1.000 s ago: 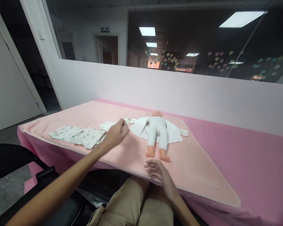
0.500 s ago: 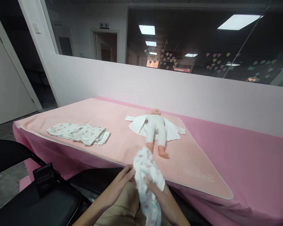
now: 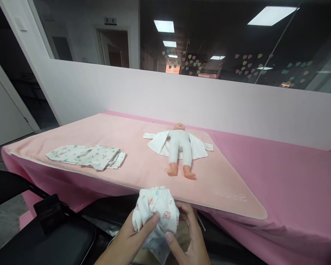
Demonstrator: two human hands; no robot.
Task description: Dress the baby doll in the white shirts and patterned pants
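Note:
Between my hands, in front of the table edge, is a pair of white baby pants (image 3: 161, 206) with pink animal prints and a gathered waistband at the top. My left hand (image 3: 139, 233) grips the left side, thumb across the front. My right hand (image 3: 186, 233) holds the right side, its thumb at the lower part. The lower end of the cloth is bunched and partly hidden. Beyond them a baby doll (image 3: 180, 145) lies on its back, feet toward me, on an opened white top (image 3: 198, 144) whose sleeves spread to both sides.
Folded printed baby clothes (image 3: 85, 156) lie at the left on a peach blanket (image 3: 132, 136), over a pink tablecloth (image 3: 278, 173). A black chair (image 3: 44, 243) with a dark phone-like device (image 3: 49, 213) stands at lower left. A white wall (image 3: 182, 92) with a window runs behind.
The pants, loosely hanging before, are now bunched with the waistband upward. My right hand has moved to their right side, and my left hand now grips the front. The view has shifted slightly.

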